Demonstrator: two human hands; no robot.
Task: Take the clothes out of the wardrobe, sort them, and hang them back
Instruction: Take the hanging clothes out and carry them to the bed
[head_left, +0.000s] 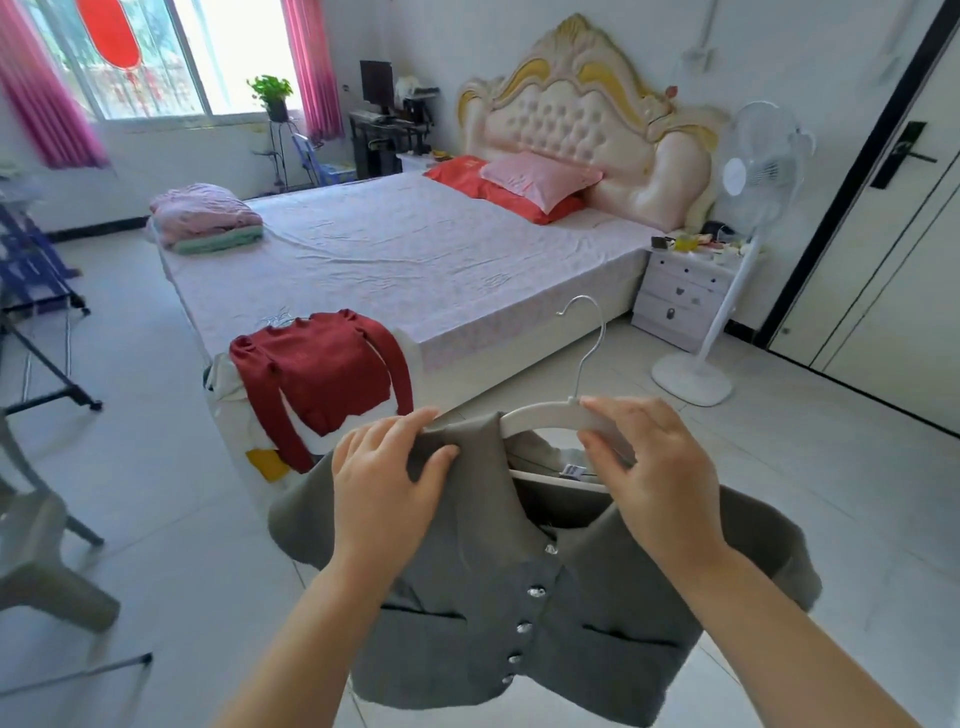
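A person's two bare hands hold up a grey short-sleeved button-front top (519, 613) on a white hanger (540, 415). The left hand (387, 483) grips the top's shoulder, fingers curled over the fabric and thumb pinching a fold. The right hand (654, 478) clasps the hanger's other arm, fingers over it and thumb beneath.

The hanger's long axis runs side to side between the two grips. Its metal hook (592, 353) rises above and beyond the hands, curling over to the left. The top hangs below the hands, collar up and hem down, its buttoned front facing the person.

Beyond the left hand, a red sweater (322, 374) lies spread on the near corner of a bed (415, 249) covered by a pale sheet. Farther off are folded bedding (202, 218), a pink pillow (540, 179) and a tufted headboard (571, 119). Beyond the right hand stand a white pedestal fan (753, 171) and a white nightstand (680, 296). Pale floor tiles (156, 493) lie under everything.
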